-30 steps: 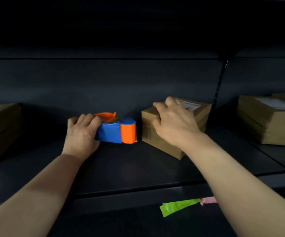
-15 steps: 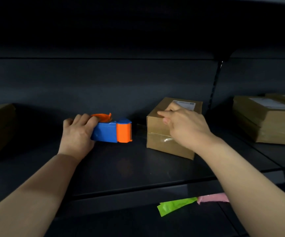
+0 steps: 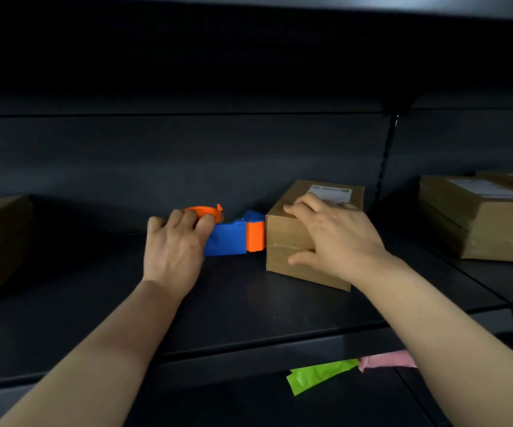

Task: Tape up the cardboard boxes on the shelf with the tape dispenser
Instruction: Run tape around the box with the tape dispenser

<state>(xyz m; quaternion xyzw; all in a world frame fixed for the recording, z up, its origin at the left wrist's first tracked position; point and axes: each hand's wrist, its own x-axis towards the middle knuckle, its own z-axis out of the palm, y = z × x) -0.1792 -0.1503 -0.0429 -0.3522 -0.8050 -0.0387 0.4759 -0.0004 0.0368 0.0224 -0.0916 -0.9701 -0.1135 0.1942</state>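
We grip the tape dispenser in our left hand, its nose against the shelved cardboard box; our right hand presses flat, bracing this probably light, stiff box.

Your left hand has slid the tape dispenser to the right, and the gap from half a second ago is gone: its orange end now touches the left side of the box. The box, corner-on a second ago, has swung round squarer to you. Your right hand has shifted too, from the top left edge to lying spread over the front top edge, thumb down on the front face.
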